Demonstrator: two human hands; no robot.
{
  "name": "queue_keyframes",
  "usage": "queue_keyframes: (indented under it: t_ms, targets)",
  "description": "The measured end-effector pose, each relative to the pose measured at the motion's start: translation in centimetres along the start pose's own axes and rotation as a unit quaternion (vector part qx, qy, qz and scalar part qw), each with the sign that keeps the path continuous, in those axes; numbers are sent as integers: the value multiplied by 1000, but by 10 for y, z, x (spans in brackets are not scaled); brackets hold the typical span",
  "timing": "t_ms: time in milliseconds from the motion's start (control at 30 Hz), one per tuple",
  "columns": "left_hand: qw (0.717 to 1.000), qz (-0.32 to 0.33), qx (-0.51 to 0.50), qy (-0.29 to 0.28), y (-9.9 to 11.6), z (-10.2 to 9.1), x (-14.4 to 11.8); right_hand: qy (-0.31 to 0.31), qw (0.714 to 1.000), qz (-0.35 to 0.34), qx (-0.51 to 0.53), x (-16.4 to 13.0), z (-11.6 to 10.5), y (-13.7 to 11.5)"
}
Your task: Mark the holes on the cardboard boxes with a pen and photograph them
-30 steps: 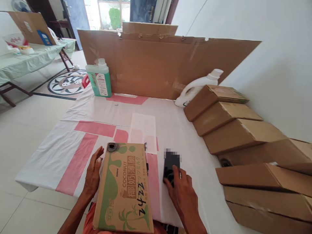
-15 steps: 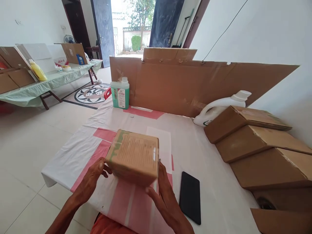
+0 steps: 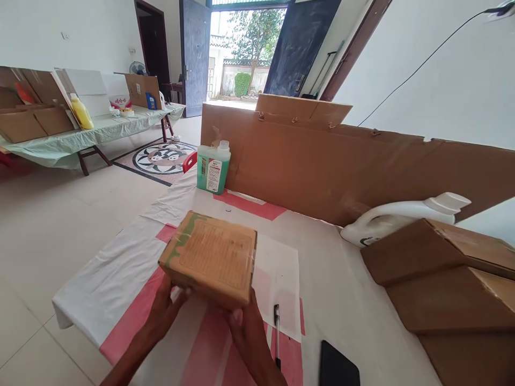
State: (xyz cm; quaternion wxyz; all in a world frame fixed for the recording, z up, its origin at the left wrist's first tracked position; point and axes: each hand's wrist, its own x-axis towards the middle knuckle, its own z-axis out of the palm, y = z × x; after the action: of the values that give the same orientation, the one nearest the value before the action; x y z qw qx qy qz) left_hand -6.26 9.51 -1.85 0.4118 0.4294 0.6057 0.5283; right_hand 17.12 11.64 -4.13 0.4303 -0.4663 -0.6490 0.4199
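A brown cardboard box point(image 3: 213, 252) with a green band and printed text on its top is held above the table between both hands, slightly tilted. My left hand point(image 3: 166, 306) grips its lower left corner, with the fingers partly hidden beneath it. At the lower right corner my right hand point(image 3: 246, 323) holds the box, thumb on the near side and the other fingers out of sight. Right of that hand a pen point(image 3: 277, 327) lies partly on a white sheet of paper point(image 3: 284, 273). A black phone point(image 3: 338, 367) rests farther right, cut off by the frame's bottom edge.
A bottle of green liquid point(image 3: 213, 167) stands at the table's far left corner. Behind it runs an upright cardboard panel point(image 3: 298, 166). A white jug point(image 3: 398, 217) leans by cardboard boxes point(image 3: 438, 289) on the right. Another table point(image 3: 104, 128) stands across the floor.
The box has been lifted and turned a little, and my hands have shifted under its near corners. The pen has come into sight. The camera view has swung.
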Motion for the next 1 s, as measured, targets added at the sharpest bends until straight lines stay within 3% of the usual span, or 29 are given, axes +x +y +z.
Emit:
queue_keyframes:
  t_ms: [100,233,400,633,833,1000]
  targets:
    - [999,20,-39,20,22,-11,83,8,998,-63,-21,93,25,-2]
    - [996,39,-61,45,37,-18,193,10,996,-83,-36,208,58,11]
    - [997,25,-68,40,36,-9,281,19,996,-61,-63,289,81,40]
    - [999,-1,-39,16,25,-2,337,10,996,-17,-81,325,83,66]
    - [1000,12,-15,23,20,0,348,-6,997,6,-73,338,82,68]
    - [998,31,10,59,30,8,356,-33,998,18,-51,346,78,51]
